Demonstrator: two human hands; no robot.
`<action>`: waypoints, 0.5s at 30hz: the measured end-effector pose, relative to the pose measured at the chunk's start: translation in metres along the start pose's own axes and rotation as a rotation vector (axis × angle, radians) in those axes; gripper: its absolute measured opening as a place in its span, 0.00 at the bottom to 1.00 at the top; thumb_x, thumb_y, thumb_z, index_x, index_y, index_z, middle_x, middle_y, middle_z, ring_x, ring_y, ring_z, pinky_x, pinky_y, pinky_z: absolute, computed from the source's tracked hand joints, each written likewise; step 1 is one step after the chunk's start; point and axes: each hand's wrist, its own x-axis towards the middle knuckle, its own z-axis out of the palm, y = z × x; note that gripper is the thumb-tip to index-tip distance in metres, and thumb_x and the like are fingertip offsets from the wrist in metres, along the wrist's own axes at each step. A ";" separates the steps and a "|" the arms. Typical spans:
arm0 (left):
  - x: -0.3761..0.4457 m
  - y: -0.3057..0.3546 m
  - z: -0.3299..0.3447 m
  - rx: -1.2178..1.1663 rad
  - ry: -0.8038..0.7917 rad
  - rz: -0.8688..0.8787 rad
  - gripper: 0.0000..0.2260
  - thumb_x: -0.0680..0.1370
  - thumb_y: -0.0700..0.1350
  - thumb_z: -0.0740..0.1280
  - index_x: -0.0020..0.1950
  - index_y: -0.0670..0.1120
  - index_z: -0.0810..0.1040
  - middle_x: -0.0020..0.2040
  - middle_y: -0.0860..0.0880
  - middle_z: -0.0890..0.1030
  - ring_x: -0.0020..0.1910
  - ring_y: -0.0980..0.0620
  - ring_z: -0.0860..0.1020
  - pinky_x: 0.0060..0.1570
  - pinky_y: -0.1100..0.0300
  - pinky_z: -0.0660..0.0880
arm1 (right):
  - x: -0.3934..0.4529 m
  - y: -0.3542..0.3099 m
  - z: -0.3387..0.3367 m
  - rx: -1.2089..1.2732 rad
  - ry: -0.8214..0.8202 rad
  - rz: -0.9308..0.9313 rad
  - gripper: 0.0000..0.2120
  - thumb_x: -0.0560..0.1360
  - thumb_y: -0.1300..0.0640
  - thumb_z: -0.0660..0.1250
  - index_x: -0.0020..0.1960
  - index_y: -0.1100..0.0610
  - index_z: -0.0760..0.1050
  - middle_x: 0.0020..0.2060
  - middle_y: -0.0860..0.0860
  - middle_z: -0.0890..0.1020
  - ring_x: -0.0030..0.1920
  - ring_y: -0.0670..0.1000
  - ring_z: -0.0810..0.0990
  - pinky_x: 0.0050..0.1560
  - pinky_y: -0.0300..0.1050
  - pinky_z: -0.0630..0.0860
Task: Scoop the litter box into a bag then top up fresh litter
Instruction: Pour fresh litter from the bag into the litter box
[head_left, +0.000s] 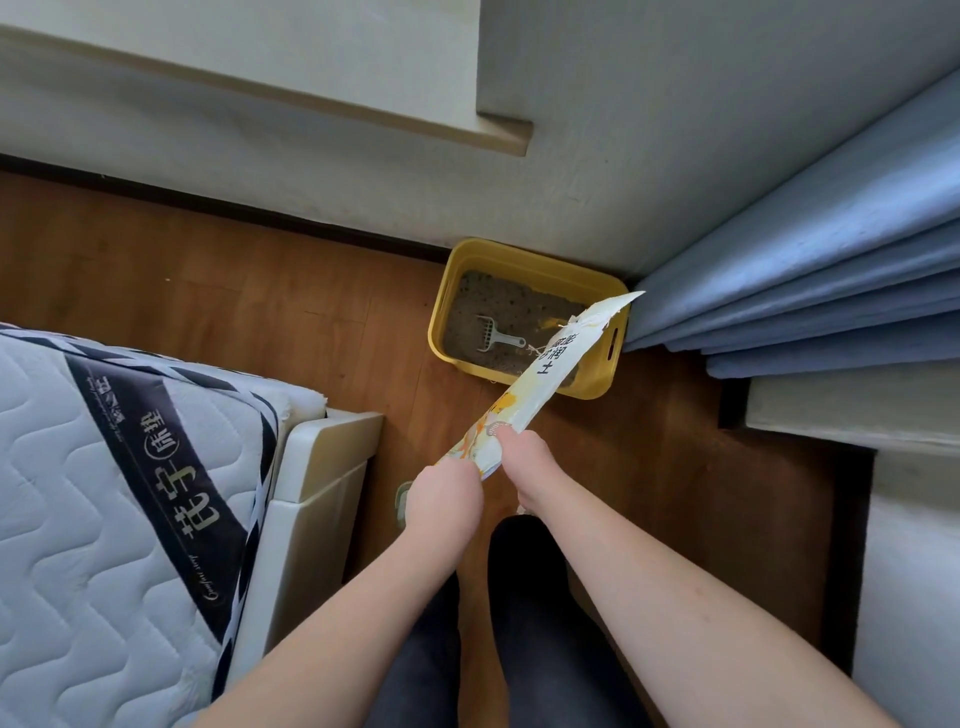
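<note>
Litter box (597, 387), yellow and tucked into the corner where wall meets blue curtain (810, 270), sits on the wood floor (291, 291) with grey litter (498, 312) inside and a pale scoop (491, 338) lying on it. Above the box's near right corner you hold a yellow-and-white litter bag (545, 374), its torn mouth reaching over the box's right rim, apparently ready for topping up. Your left hand (441, 496) grips the bag's lower end nearest you, fingers curled round it; your right hand (524, 462) pinches the bag just beyond, closer to the box, fingers closed on its edge. Nearer than the box, to its left, stands a bed frame (322, 467) carrying a quilted mattress (88, 493). Risks, as judged from here: the mouth sits close to the right rim, so a tilt could send litter onto the floor or against the curtain; fresh litter may also bury the scoop lying in the box; a two-handed hold at one end could let the bag twist.
</note>
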 end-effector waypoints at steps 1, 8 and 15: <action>0.000 0.001 0.000 0.002 0.000 0.005 0.13 0.79 0.39 0.60 0.63 0.41 0.75 0.55 0.44 0.80 0.53 0.46 0.80 0.45 0.57 0.75 | 0.001 0.001 0.000 0.021 -0.003 0.016 0.22 0.79 0.48 0.56 0.68 0.59 0.69 0.58 0.54 0.79 0.54 0.54 0.78 0.51 0.44 0.73; 0.000 0.015 -0.007 -0.018 0.041 0.060 0.12 0.81 0.41 0.61 0.64 0.43 0.75 0.55 0.46 0.81 0.53 0.48 0.81 0.48 0.58 0.77 | 0.014 0.006 -0.006 0.179 -0.012 0.037 0.17 0.76 0.51 0.59 0.59 0.59 0.74 0.50 0.55 0.83 0.51 0.56 0.82 0.58 0.53 0.78; 0.002 0.024 -0.022 -0.018 0.033 0.119 0.11 0.80 0.37 0.59 0.60 0.41 0.77 0.52 0.45 0.80 0.51 0.47 0.80 0.43 0.58 0.74 | 0.013 0.000 -0.018 0.343 -0.018 0.051 0.12 0.79 0.56 0.60 0.61 0.57 0.72 0.52 0.55 0.81 0.50 0.55 0.82 0.42 0.47 0.80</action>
